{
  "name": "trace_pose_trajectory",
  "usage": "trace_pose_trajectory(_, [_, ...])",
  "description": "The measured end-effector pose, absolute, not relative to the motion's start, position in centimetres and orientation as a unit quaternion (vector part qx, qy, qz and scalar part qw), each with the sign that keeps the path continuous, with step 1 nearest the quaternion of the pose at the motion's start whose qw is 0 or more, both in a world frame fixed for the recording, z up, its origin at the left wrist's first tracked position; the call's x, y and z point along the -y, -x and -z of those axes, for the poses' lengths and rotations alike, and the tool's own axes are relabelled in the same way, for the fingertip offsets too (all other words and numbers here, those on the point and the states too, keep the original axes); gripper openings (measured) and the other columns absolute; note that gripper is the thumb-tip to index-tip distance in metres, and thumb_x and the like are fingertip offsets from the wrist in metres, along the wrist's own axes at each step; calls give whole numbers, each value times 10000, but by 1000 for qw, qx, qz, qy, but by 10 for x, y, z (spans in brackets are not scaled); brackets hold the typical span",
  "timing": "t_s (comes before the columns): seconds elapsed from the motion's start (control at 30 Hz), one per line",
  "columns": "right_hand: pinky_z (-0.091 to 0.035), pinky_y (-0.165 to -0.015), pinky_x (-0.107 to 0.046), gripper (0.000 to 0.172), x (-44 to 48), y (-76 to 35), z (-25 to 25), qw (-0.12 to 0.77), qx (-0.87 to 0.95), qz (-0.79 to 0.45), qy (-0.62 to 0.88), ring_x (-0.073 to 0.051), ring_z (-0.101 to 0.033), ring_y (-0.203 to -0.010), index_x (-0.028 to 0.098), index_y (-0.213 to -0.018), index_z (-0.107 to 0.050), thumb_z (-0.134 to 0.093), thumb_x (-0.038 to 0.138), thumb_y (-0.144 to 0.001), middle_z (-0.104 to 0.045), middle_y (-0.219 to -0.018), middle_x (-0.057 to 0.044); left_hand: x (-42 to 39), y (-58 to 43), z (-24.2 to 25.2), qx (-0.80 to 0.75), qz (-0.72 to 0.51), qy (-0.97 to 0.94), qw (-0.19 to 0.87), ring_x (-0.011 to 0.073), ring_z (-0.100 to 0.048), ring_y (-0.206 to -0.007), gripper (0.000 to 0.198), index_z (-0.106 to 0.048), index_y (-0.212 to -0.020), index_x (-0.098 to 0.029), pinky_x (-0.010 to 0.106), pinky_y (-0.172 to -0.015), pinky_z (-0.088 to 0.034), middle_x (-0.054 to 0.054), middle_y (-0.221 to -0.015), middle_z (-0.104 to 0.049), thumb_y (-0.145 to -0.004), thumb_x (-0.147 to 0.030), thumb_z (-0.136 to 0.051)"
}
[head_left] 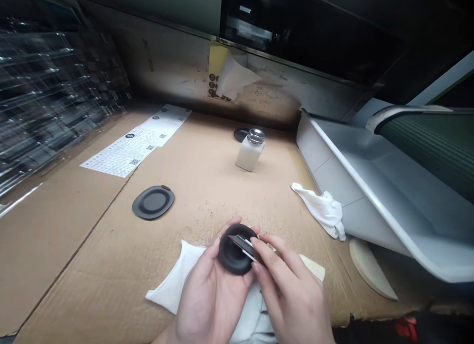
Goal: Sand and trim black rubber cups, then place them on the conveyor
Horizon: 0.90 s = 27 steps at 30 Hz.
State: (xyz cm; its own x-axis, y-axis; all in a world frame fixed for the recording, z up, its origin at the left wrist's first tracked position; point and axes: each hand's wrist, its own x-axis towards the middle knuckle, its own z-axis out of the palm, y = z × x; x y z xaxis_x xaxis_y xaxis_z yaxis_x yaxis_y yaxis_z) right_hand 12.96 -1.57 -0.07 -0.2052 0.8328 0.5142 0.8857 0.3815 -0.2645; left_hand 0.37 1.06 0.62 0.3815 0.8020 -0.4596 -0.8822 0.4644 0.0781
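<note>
A round black dished part [230,263] rests in my left hand [211,294], the fingers curled round its rim. My right hand [292,285] pinches a slim, flat blade [242,244], dark with a silvery edge, and its angled tip lies over the hollow of the black part. Whether the tip touches the surface I cannot tell. Beneath both hands a white cloth [170,282] lies crumpled on the cardboard. To the left lies a dark grey oval disc [153,202] with a raised ring and a small tab.
A white bottle with a metal pump top [250,152] stands ahead, with another dark disc [240,134] behind it. At right are a large white bin [333,156] and a white glove [322,210]. Printed label sheets [129,144] and stacked clear trays [55,87] are at left.
</note>
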Motion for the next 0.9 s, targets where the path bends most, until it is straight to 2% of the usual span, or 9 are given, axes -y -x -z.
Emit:
trace_pose_trajectory(0.27, [-500,-855,-225,308,17,-127,7,293,771,58,562,-144,-579,-1028,186,-1150,-562,-482,178,-853,-576,-1178,-44,-10,-6,-5,-217,-518,88,823,235,-542,-1099,257,-637,-976,-160,376,-946,-399,127,-1035,-661,-853,-195,-414])
trace_pose_trajectory(0.7, [-529,-809,-247,283,16,-123,2,328,757,35,564,-158,-625,-919,190,-1084,-624,-483,154,-841,-611,-1108,-68,-9,-6,0,-237,-512,56,824,237,-512,-1135,275,-587,-1060,-185,387,-954,-388,125,-1106,-627,-854,-261,-421])
trace_pose_trajectory(0.9, [-531,-802,-255,278,17,-125,0,327,761,26,559,-164,-616,-933,190,-1083,-622,-492,155,-839,-606,-1109,-76,-11,-6,0,-246,-511,54,822,239,-523,-1122,264,-587,-1049,-180,377,-930,-406,124,-1113,-620,-846,-242,-430])
